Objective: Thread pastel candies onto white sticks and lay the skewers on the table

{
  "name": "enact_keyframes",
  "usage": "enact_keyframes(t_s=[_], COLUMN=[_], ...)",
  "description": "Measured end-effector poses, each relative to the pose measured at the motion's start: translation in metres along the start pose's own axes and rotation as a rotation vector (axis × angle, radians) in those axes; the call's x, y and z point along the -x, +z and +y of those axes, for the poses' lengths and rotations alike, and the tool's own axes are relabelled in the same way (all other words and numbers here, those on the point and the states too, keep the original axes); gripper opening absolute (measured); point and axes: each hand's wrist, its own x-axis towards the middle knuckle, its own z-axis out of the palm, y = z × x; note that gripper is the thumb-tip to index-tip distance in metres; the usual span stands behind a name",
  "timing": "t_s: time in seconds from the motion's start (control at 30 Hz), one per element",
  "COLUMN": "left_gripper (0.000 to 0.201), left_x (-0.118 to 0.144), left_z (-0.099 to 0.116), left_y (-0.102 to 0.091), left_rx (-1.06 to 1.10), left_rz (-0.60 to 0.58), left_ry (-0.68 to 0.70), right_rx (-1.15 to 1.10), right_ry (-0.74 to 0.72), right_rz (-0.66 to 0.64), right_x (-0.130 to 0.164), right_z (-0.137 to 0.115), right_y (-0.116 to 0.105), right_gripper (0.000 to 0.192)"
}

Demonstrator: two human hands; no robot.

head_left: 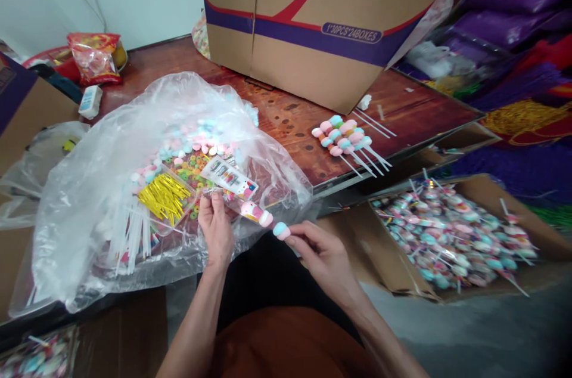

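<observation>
My left hand [217, 226] is closed in a pinch at the edge of the clear plastic sheet, apparently on the stick end of a marshmallow skewer [252, 211]; the stick itself is hardly visible. Pink and white marshmallows sit along that skewer. At its right end, my right hand [324, 256] pinches a blue-and-pink marshmallow [281, 230] between thumb and fingers. Just beyond my left hand lie a printed white packet [229, 176], ring-shaped candies [192, 169] and a tray of gold twist ties [165, 196]. White sticks [131, 235] lie left of it.
Finished-looking marshmallow skewers [343, 136] lie on the wooden table [286, 110] at right. A large carton [308, 26] stands behind. Below the table's right edge, an open box [491, 193] holds many wrapped skewers. Loose clear plastic [98, 145] covers the left side.
</observation>
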Motion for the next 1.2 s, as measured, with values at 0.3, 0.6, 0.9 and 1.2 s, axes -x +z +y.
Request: enact_keyframes(t_s=[0.3, 0.6, 0.9, 1.2], left_gripper=[0.035, 0.036, 0.033, 0.033], left_x=[0.003, 0.009, 0.024, 0.033], left_z=[0.002, 0.005, 0.012, 0.012], left_y=[0.002, 0.003, 0.012, 0.014], left_rx=[0.005, 0.022, 0.116, 0.114], left_rz=[0.081, -0.024, -0.241, -0.341], left_ry=[-0.014, -0.078, -0.276, -0.382], right_rx=[0.085, 0.052, 0.070, 0.037], right_ry=[-0.198, -0.148, -0.055, 0.160], right_rz=[0.095, 0.064, 0.152, 0.126], right_x=[-0.002, -0.004, -0.012, -0.023], right_z=[-0.003, 0.003, -0.004, 0.002], right_y=[0.009, 0.011, 0.028, 0.048], right_gripper=[0.014, 0.016, 0.025, 0.035])
